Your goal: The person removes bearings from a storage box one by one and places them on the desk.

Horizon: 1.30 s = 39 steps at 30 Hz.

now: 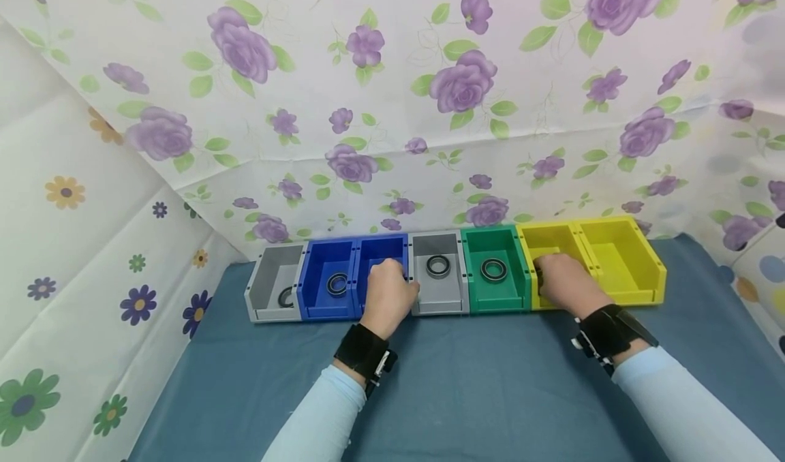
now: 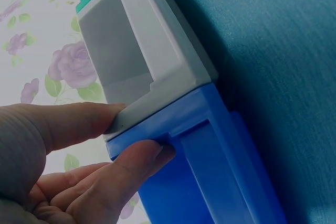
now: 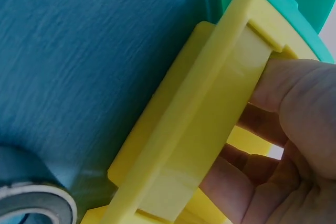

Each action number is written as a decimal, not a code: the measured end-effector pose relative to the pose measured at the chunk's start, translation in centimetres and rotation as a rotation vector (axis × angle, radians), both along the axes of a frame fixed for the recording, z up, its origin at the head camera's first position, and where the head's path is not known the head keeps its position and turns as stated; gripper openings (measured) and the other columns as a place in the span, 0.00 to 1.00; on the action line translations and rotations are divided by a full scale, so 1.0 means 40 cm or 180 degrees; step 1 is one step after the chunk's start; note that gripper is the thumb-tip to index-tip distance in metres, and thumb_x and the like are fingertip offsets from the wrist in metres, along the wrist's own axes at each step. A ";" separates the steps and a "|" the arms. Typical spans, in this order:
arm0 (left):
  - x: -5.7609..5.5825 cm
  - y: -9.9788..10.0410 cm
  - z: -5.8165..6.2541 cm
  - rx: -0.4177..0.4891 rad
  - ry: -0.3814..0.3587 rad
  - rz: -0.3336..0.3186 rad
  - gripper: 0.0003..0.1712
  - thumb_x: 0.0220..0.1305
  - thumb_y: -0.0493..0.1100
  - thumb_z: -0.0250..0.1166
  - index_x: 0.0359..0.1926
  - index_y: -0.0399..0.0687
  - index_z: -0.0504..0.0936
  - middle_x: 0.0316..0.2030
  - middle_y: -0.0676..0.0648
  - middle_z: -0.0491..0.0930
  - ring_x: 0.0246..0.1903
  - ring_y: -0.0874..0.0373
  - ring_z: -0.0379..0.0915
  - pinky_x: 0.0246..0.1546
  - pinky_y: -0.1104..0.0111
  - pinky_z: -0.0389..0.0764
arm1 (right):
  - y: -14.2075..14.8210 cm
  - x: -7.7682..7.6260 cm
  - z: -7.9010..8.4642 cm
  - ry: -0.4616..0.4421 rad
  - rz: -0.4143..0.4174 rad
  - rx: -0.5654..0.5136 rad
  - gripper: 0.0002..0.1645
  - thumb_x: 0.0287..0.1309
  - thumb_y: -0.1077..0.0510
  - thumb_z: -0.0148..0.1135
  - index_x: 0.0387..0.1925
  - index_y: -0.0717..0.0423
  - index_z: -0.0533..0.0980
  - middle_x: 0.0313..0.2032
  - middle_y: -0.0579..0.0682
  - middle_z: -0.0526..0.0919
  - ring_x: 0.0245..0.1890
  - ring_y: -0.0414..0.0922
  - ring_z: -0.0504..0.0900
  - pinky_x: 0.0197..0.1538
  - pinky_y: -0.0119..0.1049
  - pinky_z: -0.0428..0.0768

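Observation:
In the head view my left hand (image 1: pixel 389 295) is over the right-hand blue bin (image 1: pixel 362 249). In the left wrist view its thumb lies across the rim of the grey bin (image 2: pixel 173 72), and its index finger overlaps the blue bin beside it, with a gap between them. My right hand (image 1: pixel 567 281) reaches into the left-hand yellow bin (image 1: pixel 546 234). Its fingers (image 3: pixel 228 187) dip behind the bin's front wall in the right wrist view, and I cannot tell whether they hold anything. Black-edged ring bearings lie in the middle grey bin (image 1: pixel 450 305) and the green bin (image 1: pixel 497 305).
The bins stand in one row on a blue cloth (image 1: pixel 448 394). More bearings lie in the far-left grey bin (image 1: pixel 264 281) and left-hand blue bin (image 1: pixel 315 257). A wider-looking yellow bin (image 1: pixel 619 257) ends the row. Flowered sheets (image 1: pixel 398 108) hang behind and at both sides.

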<state>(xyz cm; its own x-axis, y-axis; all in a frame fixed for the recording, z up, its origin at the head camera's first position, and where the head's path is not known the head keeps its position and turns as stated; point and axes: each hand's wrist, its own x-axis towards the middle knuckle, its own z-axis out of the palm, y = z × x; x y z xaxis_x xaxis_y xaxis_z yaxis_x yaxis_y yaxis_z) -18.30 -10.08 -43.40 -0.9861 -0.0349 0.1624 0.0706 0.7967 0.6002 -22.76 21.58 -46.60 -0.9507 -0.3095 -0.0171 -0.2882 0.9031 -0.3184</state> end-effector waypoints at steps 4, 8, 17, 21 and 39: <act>-0.002 -0.001 0.001 -0.0010 0.0018 0.0002 0.28 0.50 0.37 0.66 0.12 0.53 0.54 0.14 0.57 0.45 0.10 0.64 0.45 0.08 0.73 0.51 | 0.002 -0.003 -0.003 0.0015 0.0030 0.0000 0.08 0.47 0.68 0.59 0.33 0.60 0.76 0.24 0.49 0.73 0.25 0.47 0.69 0.29 0.40 0.70; -0.004 0.000 0.001 -0.0026 0.0010 0.0010 0.28 0.50 0.37 0.66 0.12 0.53 0.54 0.15 0.56 0.45 0.10 0.64 0.46 0.08 0.73 0.51 | 0.008 -0.005 -0.009 0.0088 0.0071 0.0033 0.10 0.46 0.65 0.63 0.35 0.62 0.78 0.26 0.50 0.76 0.25 0.46 0.70 0.29 0.41 0.71; -0.007 0.001 -0.004 0.0010 -0.0005 0.0007 0.28 0.50 0.37 0.67 0.12 0.52 0.54 0.14 0.57 0.45 0.10 0.64 0.46 0.08 0.73 0.51 | 0.017 0.001 -0.005 0.0072 0.0069 -0.0106 0.15 0.46 0.62 0.66 0.38 0.62 0.79 0.32 0.53 0.80 0.27 0.45 0.74 0.33 0.43 0.75; -0.006 0.002 -0.003 0.0040 -0.0021 0.0001 0.28 0.51 0.38 0.67 0.12 0.52 0.55 0.14 0.57 0.46 0.09 0.64 0.47 0.09 0.73 0.52 | 0.025 0.007 0.003 0.0044 0.0060 -0.0172 0.18 0.47 0.59 0.67 0.41 0.63 0.78 0.35 0.55 0.81 0.31 0.46 0.76 0.35 0.44 0.76; 0.001 -0.002 -0.001 0.0038 0.0035 0.0013 0.28 0.50 0.37 0.67 0.12 0.53 0.54 0.15 0.56 0.45 0.10 0.64 0.45 0.09 0.73 0.51 | 0.041 0.039 0.063 0.0295 -0.0008 -0.0355 0.24 0.49 0.54 0.66 0.48 0.62 0.76 0.41 0.57 0.80 0.40 0.53 0.78 0.41 0.49 0.76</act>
